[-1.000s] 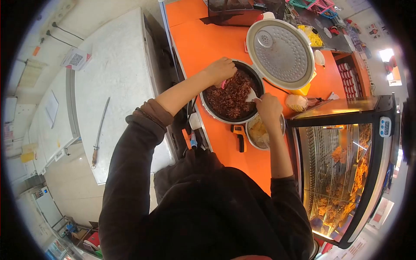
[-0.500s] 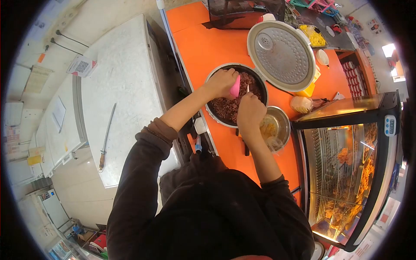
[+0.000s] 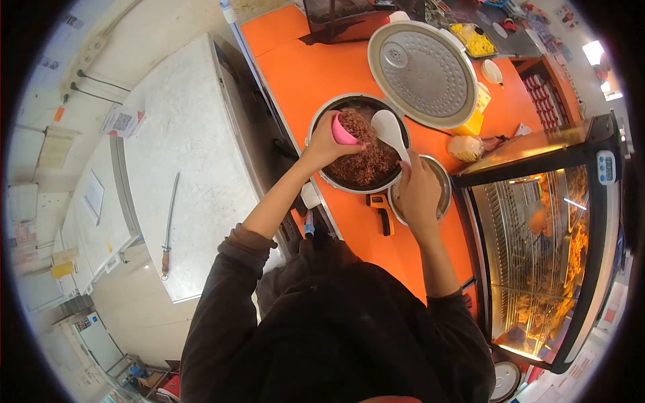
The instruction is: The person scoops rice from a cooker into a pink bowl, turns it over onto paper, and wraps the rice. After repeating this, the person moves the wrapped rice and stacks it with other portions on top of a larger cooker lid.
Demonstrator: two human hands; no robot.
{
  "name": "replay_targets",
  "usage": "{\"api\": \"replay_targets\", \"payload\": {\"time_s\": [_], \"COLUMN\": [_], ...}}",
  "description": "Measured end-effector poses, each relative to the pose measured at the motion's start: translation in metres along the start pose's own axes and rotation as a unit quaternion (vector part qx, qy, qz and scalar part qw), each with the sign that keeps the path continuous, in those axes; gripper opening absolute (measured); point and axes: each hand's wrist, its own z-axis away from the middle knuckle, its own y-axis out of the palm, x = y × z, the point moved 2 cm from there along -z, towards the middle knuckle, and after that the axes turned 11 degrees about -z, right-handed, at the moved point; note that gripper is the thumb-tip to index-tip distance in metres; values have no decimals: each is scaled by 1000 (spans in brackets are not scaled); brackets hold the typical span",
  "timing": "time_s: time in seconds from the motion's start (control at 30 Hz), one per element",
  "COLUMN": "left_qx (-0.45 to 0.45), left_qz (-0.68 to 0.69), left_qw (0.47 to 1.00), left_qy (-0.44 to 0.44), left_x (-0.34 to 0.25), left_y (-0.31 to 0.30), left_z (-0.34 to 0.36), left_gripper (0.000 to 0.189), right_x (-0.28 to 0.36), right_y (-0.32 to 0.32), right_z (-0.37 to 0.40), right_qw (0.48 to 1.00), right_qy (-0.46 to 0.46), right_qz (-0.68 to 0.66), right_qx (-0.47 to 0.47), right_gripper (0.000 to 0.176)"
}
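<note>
The person's left hand (image 3: 324, 142) has its grip closed around a small pink cup (image 3: 344, 136), tilted and filled with dark reddish-brown cooked rice (image 3: 366, 166). The cup is over the open rice cooker (image 3: 315, 124), whose inner pot holds more of the same rice. The right hand (image 3: 420, 193) has its fingers wrapped around the handle of a white rice paddle (image 3: 388, 129); the blade is over the pot, just beside the cup. The cooker stands on an orange tabletop (image 3: 396, 258), with its round lid (image 3: 423, 75) swung open on the far side. A metal bowl (image 3: 445, 183) sits near the cooker, partly hidden by the right hand, and an orange-and-black infrared thermometer (image 3: 381, 213) lies just beside the bowl. To the right stands a lit glass display case (image 3: 537, 258) with fried food inside. Well apart, on the left, a wooden-handled sharpening steel (image 3: 170, 221) lies on a white table (image 3: 195, 154).
</note>
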Motion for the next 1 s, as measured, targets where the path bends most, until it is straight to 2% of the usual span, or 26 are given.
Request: {"api": "replay_targets", "payload": {"time_s": [0.03,0.1,0.23,0.3,0.33,0.4,0.53,0.57,0.63,0.73,0.8,0.87,0.93,1.0], "left_qx": [23,36,76,91,103,118,137,138,107,105,102,103,54,53], "left_qz": [71,70,106,117,131,176,256,255,91,66,80,94,72,95], "left_qw": [997,997,991,989,986,976,954,954,990,992,991,990,996,993], "left_qy": [-12,-13,-18,-22,-28,-47,-80,-79,-29,-13,-14,-15,-22,-36], "left_x": [4,7,12,10,7,8,-1,-3,-8,-13,-10,-4,-2,-2], "left_y": [4,6,12,12,12,15,17,17,18,20,26,30,28,25], "left_z": [2,8,14,17,18,18,20,19,18,19,20,21,23,23], "left_gripper": [95,96,94,92,90,91,96,96,99,102,101,101,98,99], "right_x": [-1,-8,-14,-10,-6,5,12,13,17,19,14,9,4,-1], "right_y": [-3,-3,-6,-7,-8,-7,-7,-7,-7,-3,8,13,13,10], "right_z": [1,2,10,15,18,23,22,21,20,14,12,4,2,0], "right_qw": [1000,990,983,960,960,957,974,976,978,976,976,971,965,947], "right_qy": [5,98,83,50,52,122,106,98,91,108,87,106,125,133], "right_qz": [1,-88,-163,-276,-277,-257,-193,-185,-177,-175,-197,-213,-227,-291], "right_qx": [0,52,15,4,0,64,58,61,64,79,26,33,38,22], "right_gripper": [27,30,29,27,27,27,27,27,27,26,26,27,27,27]}}
